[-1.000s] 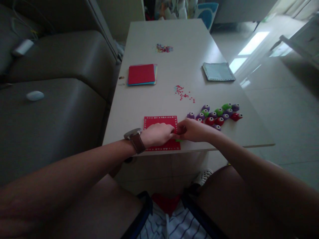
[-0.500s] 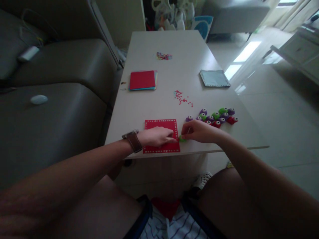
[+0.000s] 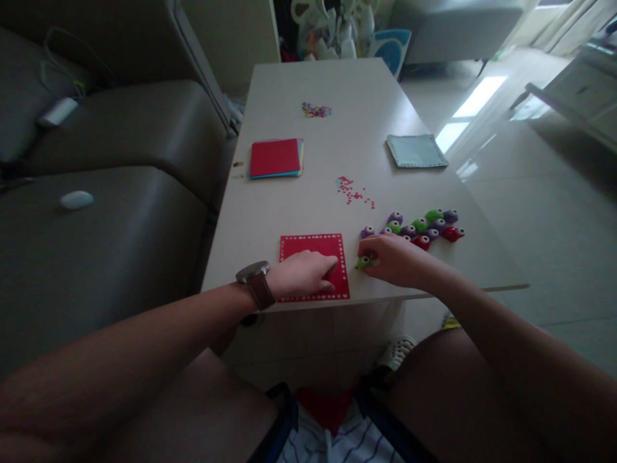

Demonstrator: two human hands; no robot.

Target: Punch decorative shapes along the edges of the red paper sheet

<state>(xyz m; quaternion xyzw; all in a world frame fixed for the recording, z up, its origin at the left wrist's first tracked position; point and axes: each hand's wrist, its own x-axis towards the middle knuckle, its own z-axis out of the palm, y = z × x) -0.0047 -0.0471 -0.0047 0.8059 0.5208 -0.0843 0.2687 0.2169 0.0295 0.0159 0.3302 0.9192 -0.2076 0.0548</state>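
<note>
A red square card (image 3: 312, 244) bordered with small pale shapes lies at the near edge of the white table. My left hand (image 3: 304, 272) rests on it, thumb and forefinger apart, with nothing visible between them. Just right of the card, my right hand (image 3: 393, 258) has its fingers closed around a small green bottle (image 3: 365, 262) with a white top. Behind that hand stand several small purple, green and red bottles (image 3: 435, 225), some partly covered by it.
Small red pieces (image 3: 354, 193) lie scattered mid-table. A stack of coloured cards (image 3: 274, 157) is at the left, a pale blue card (image 3: 417, 151) at the right, and a multicoloured pile (image 3: 316, 110) farther back. A grey sofa (image 3: 110, 225) flanks the table.
The green bottle and my right hand have moved right, away from the card's edge. My left hand has drawn slightly back from that edge, and its thumb and forefinger are farther apart.
</note>
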